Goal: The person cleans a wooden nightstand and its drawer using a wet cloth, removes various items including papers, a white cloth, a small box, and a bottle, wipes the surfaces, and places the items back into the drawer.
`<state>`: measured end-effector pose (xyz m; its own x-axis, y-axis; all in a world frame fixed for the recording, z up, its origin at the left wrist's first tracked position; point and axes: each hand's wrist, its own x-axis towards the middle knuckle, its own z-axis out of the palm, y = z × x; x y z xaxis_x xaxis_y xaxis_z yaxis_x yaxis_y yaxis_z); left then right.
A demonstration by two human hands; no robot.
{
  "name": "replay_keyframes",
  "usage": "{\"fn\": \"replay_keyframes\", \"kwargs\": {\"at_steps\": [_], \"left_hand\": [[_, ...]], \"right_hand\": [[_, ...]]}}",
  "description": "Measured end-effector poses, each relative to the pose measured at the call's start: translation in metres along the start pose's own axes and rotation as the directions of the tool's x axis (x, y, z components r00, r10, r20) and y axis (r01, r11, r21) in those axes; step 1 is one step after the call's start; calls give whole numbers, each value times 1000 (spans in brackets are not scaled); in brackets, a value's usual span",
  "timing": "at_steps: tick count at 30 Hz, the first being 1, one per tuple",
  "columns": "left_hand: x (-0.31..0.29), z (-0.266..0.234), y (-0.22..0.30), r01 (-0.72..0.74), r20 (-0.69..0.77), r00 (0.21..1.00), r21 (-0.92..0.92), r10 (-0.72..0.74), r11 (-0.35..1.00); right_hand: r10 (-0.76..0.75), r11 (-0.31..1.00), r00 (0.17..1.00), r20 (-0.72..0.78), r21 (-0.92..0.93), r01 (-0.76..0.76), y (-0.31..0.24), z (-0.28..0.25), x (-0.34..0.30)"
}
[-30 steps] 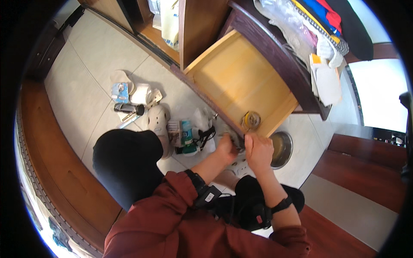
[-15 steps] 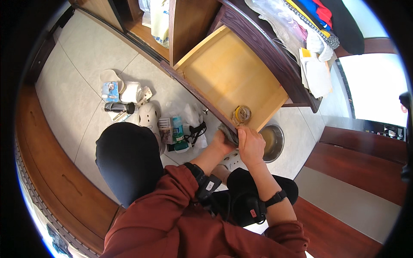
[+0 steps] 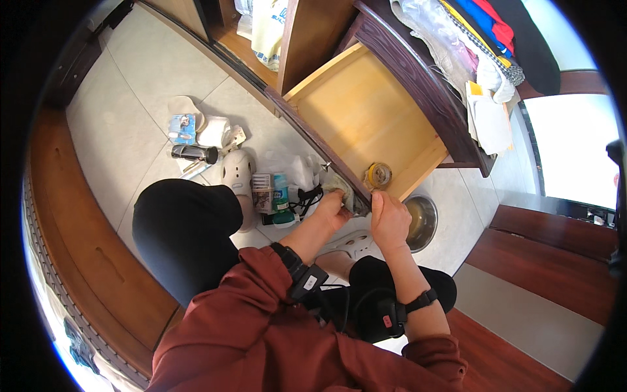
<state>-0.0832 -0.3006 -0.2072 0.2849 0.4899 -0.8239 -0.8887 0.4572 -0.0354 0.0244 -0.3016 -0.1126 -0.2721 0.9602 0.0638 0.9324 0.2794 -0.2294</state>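
My left hand (image 3: 332,210) is closed on a greyish cloth (image 3: 340,185) and presses it to the outer face of the open drawer's dark front (image 3: 313,151). Part of the cloth is hidden behind my fingers. At the near right corner of that front, my right hand (image 3: 390,221) grips the top edge, fingers wrapped over it. Inside the pale wooden drawer (image 3: 362,108) lie rolls of tape (image 3: 377,175), close to my right hand. On the floor beyond it stands a metal bowl (image 3: 423,225) holding cloudy liquid.
Left of my hands, the tiled floor holds a green bottle (image 3: 281,193), small boxes (image 3: 263,194), clear plastic bags (image 3: 287,166), a black flashlight (image 3: 194,154) and a pale cap (image 3: 186,108). Folded clothes (image 3: 473,39) are piled on the cabinet. A wooden bench (image 3: 85,222) runs along the left.
My left hand has slid the cloth leftward along the drawer front, away from my right hand. My right hand keeps its hold on the corner. The whole view has shifted slightly.
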Motion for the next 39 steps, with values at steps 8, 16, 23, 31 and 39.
{"fn": "replay_keyframes", "kwargs": {"at_steps": [8, 16, 23, 31, 39], "left_hand": [[-77, 30, -2, -419, -5, 904, 195, 428, 887], [-82, 55, 45, -348, -171, 929, -100, 328, 932], [-63, 46, 80, -430, -48, 903, -141, 428, 892], [-41, 46, 160, -497, -4, 858, -262, 514, 827], [-38, 39, 121, -716, -3, 698, 16, 717, 697]], "right_hand": [[51, 998, 999, -6, -43, -51, -3, 3, -2], [80, 996, 997, 16, -52, -79, -3, 3, -1], [49, 998, 998, 38, -29, -48, -2, 2, -1], [11, 996, 1000, -5, 86, -10, -1, -1, 2], [17, 999, 1000, -19, 38, -16, -2, -3, 0]]}}
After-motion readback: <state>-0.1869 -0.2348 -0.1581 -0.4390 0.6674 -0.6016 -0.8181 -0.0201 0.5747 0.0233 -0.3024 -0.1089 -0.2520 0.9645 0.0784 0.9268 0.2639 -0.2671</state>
